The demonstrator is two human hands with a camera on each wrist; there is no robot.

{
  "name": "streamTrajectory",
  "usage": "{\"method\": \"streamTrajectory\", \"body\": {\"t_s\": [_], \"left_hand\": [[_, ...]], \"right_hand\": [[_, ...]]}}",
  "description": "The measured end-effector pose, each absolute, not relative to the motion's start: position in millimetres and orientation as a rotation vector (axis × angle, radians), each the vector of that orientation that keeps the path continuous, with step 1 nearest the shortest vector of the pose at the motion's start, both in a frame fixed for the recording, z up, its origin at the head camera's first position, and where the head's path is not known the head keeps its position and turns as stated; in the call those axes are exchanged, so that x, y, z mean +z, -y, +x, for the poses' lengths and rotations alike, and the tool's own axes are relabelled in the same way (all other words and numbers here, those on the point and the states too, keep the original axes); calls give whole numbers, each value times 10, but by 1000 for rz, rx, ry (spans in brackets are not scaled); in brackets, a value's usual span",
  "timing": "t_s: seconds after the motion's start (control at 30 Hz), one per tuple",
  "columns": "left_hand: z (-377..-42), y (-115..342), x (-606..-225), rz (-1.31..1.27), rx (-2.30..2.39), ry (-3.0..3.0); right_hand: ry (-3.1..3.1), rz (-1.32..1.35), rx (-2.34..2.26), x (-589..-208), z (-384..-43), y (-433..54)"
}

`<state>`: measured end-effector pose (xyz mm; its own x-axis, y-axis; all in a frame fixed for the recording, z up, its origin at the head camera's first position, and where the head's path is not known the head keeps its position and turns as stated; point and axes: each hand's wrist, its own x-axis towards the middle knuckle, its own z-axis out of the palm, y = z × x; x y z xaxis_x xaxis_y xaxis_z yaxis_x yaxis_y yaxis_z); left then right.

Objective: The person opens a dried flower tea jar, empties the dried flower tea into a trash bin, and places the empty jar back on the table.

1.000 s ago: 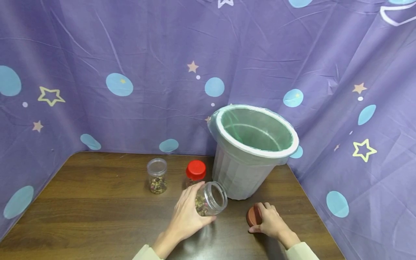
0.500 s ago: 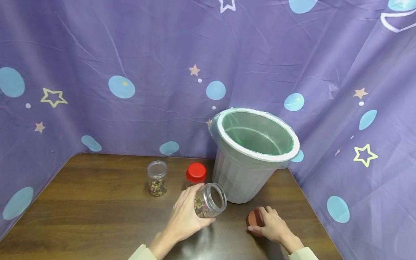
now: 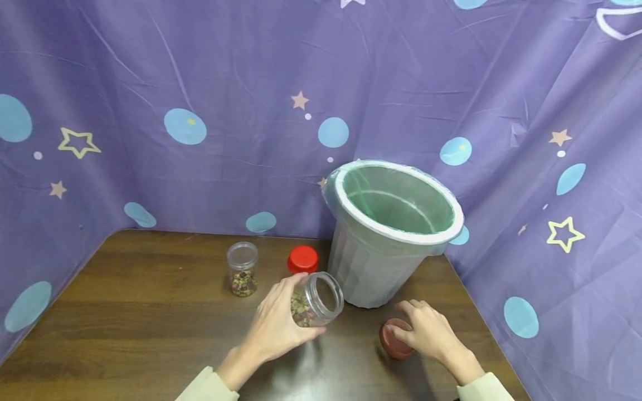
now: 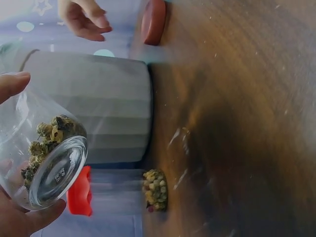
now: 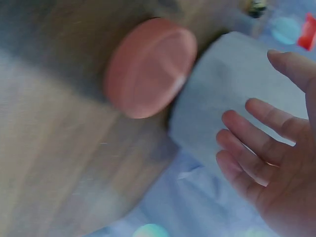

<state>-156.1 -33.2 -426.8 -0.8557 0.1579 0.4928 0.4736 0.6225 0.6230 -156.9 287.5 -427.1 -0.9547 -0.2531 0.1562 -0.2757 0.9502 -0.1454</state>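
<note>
My left hand [image 3: 278,320] grips a clear lidless jar [image 3: 313,301], tilted with its mouth to the right. Dried flower buds [image 4: 47,143] lie along the lower side inside it. Over a reddish-brown round lid [image 3: 396,338], which rests on the table, hovers my right hand [image 3: 432,333]. In the right wrist view its fingers [image 5: 252,138] are loosely spread and apart from the lid [image 5: 148,69], holding nothing. Behind the held jar is a red-capped jar [image 3: 303,259], partly hidden in the head view; buds are at its bottom in the left wrist view.
A large grey-white bin [image 3: 366,273] with a clear liner over its rim stands at the back right. To the left a clear-lidded jar [image 3: 243,270] of buds stands on the brown wooden table [image 3: 150,323]. A purple patterned curtain [image 3: 241,100] encloses the back and sides.
My right hand has let go of the brown lid and risen off it, leaving it on the table. The left hand has shifted slightly left with the tilted jar.
</note>
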Motion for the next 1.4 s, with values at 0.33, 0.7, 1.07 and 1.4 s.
{"method": "streamTrajectory", "body": {"t_s": [0.33,0.7,1.07,1.4], "left_hand": [[-1640,453,-4103,-523,-1010,2446],[-1793,532,-3804,-549,-1022,2415],[-1855,553,-3662,-541,-1075,2414],[-1912,584,-3522,-531,-1078,2406]], "right_hand": [[2783,513,266,-3829,-1512,-2641],[2603,652,346,-3437,-1448,-2442],[2468,774,337,-3045,-1551,-2356],[2419,783,444,-2684,-1694,-2364]]}}
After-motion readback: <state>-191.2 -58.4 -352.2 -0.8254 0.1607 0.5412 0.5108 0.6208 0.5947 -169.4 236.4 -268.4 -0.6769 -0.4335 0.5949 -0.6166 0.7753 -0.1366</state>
